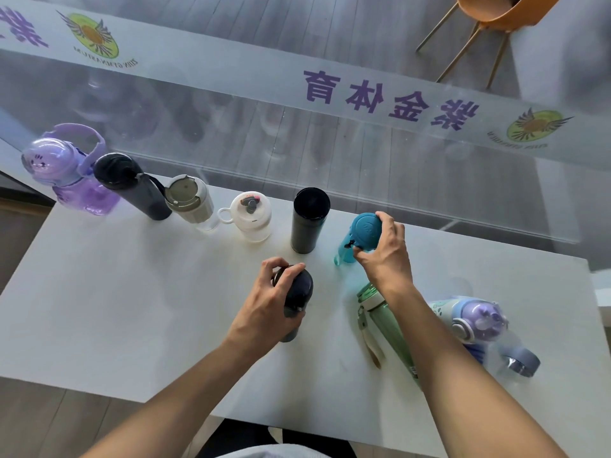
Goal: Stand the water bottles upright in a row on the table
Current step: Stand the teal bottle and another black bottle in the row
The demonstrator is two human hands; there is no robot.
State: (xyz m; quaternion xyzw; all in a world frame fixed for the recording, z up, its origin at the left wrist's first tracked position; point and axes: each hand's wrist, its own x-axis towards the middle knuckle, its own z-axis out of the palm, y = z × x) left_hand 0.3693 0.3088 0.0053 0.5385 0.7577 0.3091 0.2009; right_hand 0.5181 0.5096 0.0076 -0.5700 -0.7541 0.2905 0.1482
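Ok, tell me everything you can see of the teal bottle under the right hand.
The teal bottle stands upright on the white table, at the right end of the back row, beside the tall black tumbler and apart from it. It has an opaque teal-blue round lid with a small dark catch at its front, and a paler, see-through teal body that looks like plastic. The right hand grips the lid from above, fingers curled round its rim. Its base is mostly hidden by the lid.
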